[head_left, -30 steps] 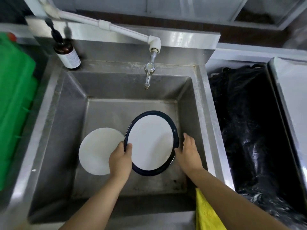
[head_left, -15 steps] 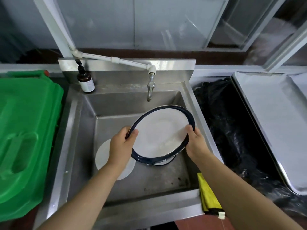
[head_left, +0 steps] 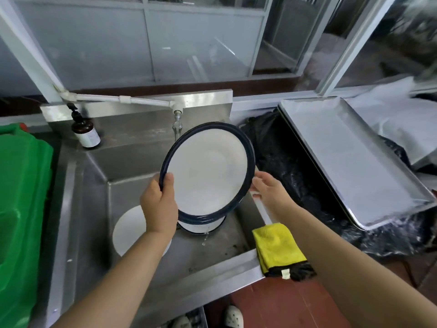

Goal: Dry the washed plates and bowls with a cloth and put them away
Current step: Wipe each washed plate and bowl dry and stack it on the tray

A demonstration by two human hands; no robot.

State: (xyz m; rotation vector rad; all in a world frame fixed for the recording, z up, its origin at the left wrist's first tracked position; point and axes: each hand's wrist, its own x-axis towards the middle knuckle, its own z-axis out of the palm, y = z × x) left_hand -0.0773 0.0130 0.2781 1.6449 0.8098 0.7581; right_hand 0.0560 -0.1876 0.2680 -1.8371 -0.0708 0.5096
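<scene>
My left hand (head_left: 159, 207) grips the left rim of a white plate with a dark blue rim (head_left: 208, 171), thumb on its face. The plate is tilted up above the steel sink (head_left: 94, 209) and drips water. My right hand (head_left: 269, 189) is at the plate's lower right rim with its fingers straight, and I cannot tell whether they touch it. Under the plate another blue-rimmed dish (head_left: 201, 227) sits on the sink floor. A plain white plate (head_left: 128, 230) lies flat at the sink's left. A folded yellow cloth (head_left: 276, 247) hangs over the sink's front right corner.
The tap (head_left: 176, 124) hangs just behind the raised plate. A brown pump bottle (head_left: 86, 133) stands on the back left ledge. A green bin lid (head_left: 21, 209) is at the left. To the right are a black bag (head_left: 279, 157) and a large metal tray (head_left: 350, 162).
The blue-rimmed plate has been lifted out of the sink and tipped up. My right hand has loosened from its rim and the fingers have straightened. The view has tilted upward.
</scene>
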